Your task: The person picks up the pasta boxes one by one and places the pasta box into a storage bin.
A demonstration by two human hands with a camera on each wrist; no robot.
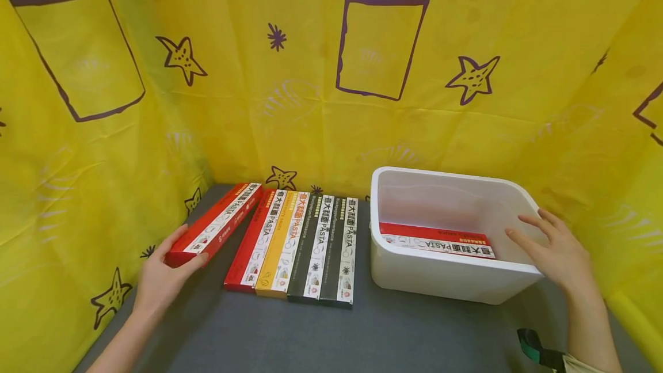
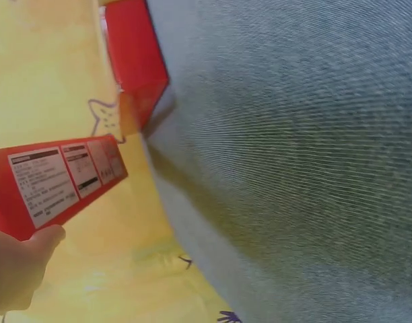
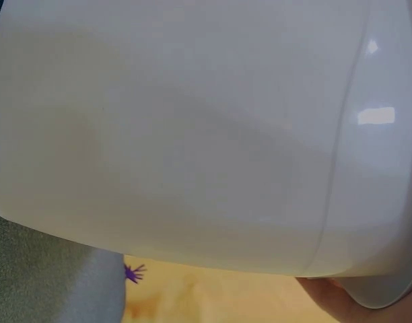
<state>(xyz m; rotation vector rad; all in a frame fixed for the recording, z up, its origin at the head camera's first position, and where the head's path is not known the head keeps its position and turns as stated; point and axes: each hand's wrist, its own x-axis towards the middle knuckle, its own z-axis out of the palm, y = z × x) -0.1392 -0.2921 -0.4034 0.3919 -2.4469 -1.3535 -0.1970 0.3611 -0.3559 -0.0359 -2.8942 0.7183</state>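
Red pasta box [image 1: 214, 225] in left hand [image 1: 160, 281]; five boxes [image 1: 300, 246] alongside; one in white bin [image 1: 456, 281].

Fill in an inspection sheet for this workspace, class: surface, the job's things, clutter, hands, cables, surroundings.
Surface: dark grey table.
Job's things: red pasta box, near end lifted; white bin with another red box lying inside; row of four boxes, red, yellow and two black, flat side by side.
Clutter: green-black object at the front edge, unclear what.
Hands: left hand grips the lifted box's near end; right hand rests open on the bin's right rim.
Cables: nothing seen.
Surroundings: yellow cloth with purple stars and squares.
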